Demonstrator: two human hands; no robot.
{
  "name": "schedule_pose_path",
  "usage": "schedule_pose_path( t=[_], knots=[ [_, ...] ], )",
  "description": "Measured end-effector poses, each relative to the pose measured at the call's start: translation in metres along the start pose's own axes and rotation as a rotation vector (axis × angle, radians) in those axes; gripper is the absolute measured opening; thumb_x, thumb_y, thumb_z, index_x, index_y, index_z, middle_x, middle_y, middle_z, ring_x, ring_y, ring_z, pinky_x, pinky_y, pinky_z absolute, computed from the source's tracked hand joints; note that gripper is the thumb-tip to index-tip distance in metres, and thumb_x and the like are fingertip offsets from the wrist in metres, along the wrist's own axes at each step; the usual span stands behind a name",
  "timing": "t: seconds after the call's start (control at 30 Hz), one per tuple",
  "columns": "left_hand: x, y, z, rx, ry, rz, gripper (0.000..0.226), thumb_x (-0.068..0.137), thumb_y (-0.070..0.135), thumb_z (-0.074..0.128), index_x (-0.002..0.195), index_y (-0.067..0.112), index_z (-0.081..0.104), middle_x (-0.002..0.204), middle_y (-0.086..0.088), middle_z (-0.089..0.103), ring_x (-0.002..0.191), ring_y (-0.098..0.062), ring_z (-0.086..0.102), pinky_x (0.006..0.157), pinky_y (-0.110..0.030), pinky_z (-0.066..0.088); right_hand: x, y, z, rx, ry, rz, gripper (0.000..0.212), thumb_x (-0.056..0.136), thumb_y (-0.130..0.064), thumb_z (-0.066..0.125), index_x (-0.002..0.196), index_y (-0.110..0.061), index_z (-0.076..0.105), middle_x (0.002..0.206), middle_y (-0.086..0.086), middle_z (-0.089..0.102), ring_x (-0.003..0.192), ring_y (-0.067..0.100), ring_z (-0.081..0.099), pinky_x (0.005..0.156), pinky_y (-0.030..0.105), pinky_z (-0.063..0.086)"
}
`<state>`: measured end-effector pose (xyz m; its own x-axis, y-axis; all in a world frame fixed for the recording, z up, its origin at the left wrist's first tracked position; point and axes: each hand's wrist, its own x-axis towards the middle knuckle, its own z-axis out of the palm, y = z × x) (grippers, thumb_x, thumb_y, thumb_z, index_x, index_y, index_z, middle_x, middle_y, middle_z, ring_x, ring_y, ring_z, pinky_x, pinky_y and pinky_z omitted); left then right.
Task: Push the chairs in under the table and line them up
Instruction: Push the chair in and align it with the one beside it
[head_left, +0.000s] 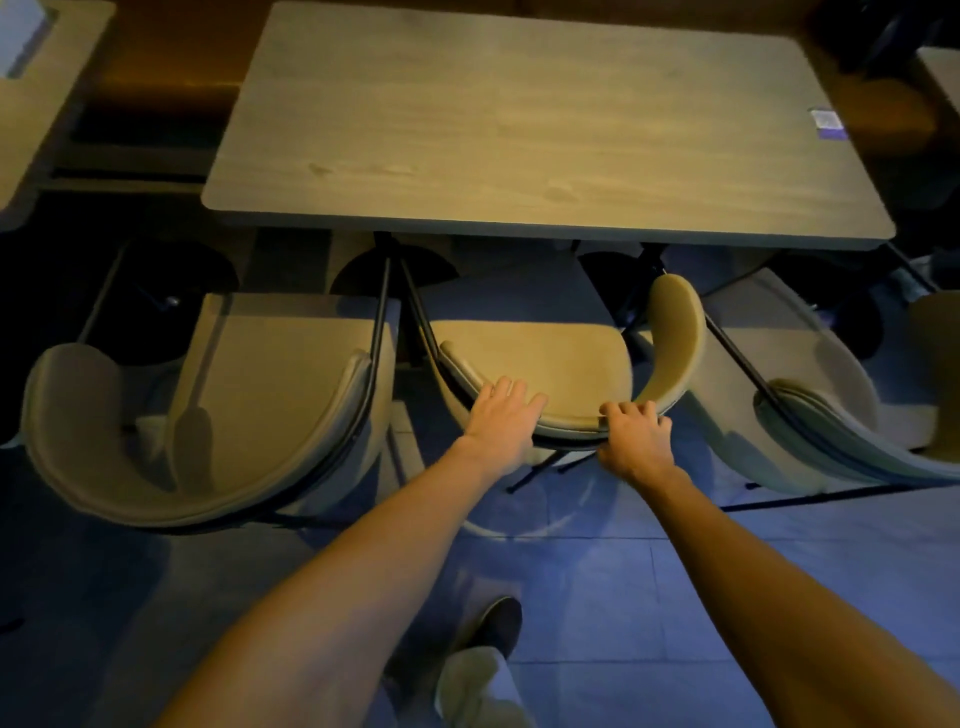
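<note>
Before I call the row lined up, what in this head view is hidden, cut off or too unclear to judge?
- Right chair: cut off by the right frame edge, so its alignment is unclear.
- Middle chair: its front goes under the table; the depth is hidden.
- Left hand and right hand cover parts of its backrest rim.
- Label on the table: too small to read.
- Floor under the table: too dark.

A dim restaurant: rows of tables (545, 130) with 3 padded chairs (249, 395).
</note>
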<state>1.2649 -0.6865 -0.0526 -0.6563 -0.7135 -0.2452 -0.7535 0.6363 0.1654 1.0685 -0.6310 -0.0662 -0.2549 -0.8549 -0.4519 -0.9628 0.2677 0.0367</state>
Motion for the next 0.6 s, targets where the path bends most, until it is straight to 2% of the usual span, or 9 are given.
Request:
schedule_pose_path(
  t=[0.1, 0.27, 0.33, 0.43, 0.5, 0.6],
  knots=[
    [0.023, 0.011, 0.013, 0.055, -0.054, 0.019, 0.053, 0.079, 0.02, 0.07, 0.128, 0.017, 0.05, 0.12, -0.012, 0.052, 0.115, -0.035, 0.046, 0.101, -0.046, 0.033, 0.017, 0.026, 0.008, -0.113, -0.013, -0.066, 0.047, 0.09, -0.023, 0.06, 0.136, -0.021, 0.05, 0.136, 0.005, 0.055, 0.132, 0.031, 0.041, 0.116, 0.059, 0.02],
    [0.039, 0.014, 0.03, 0.111, -0.171, -0.039, 0.047, 0.083, 0.03, 0.073, 0.124, 0.022, 0.053, 0.118, -0.007, 0.061, 0.11, -0.032, 0.055, 0.101, -0.046, 0.032, 0.037, 0.032, 0.016, -0.171, -0.011, -0.176, 0.036, 0.094, -0.017, 0.056, 0.129, -0.025, 0.058, 0.125, 0.001, 0.065, 0.126, 0.03, 0.048, 0.117, 0.062, 0.011],
    [0.041, 0.013, 0.033, 0.119, -0.163, -0.053, 0.04, 0.085, 0.029, 0.071, 0.121, 0.023, 0.054, 0.114, -0.007, 0.064, 0.107, -0.031, 0.056, 0.096, -0.045, 0.033, 0.042, 0.032, 0.021, -0.192, 0.046, -0.228, 0.03, 0.095, -0.018, 0.056, 0.123, -0.028, 0.063, 0.115, 0.0, 0.071, 0.115, 0.028, 0.057, 0.115, 0.056, 0.021],
    [0.041, 0.015, 0.03, 0.136, -0.174, -0.071, 0.036, 0.085, 0.025, 0.07, 0.118, 0.025, 0.055, 0.112, -0.006, 0.065, 0.105, -0.032, 0.057, 0.094, -0.045, 0.033, 0.042, 0.032, 0.019, -0.252, 0.07, -0.271, 0.024, 0.09, -0.018, 0.057, 0.109, -0.028, 0.067, 0.101, 0.0, 0.074, 0.101, 0.025, 0.063, 0.1, 0.04, 0.036],
    [0.04, 0.016, 0.027, 0.142, -0.194, -0.081, 0.037, 0.084, 0.02, 0.069, 0.118, 0.026, 0.056, 0.111, -0.005, 0.066, 0.106, -0.031, 0.057, 0.094, -0.045, 0.032, 0.038, 0.03, 0.014, -0.268, 0.06, -0.269, 0.021, 0.088, -0.017, 0.058, 0.103, -0.027, 0.068, 0.096, 0.0, 0.074, 0.097, 0.025, 0.064, 0.094, 0.037, 0.039],
    [0.034, 0.012, 0.023, 0.145, -0.211, -0.079, 0.04, 0.08, 0.012, 0.07, 0.116, 0.026, 0.057, 0.108, -0.004, 0.068, 0.107, -0.031, 0.058, 0.095, -0.046, 0.032, 0.03, 0.021, 0.008, -0.289, 0.013, -0.266, 0.019, 0.088, -0.019, 0.059, 0.102, -0.027, 0.068, 0.096, 0.001, 0.073, 0.096, 0.024, 0.065, 0.093, 0.036, 0.041]
  ],
)
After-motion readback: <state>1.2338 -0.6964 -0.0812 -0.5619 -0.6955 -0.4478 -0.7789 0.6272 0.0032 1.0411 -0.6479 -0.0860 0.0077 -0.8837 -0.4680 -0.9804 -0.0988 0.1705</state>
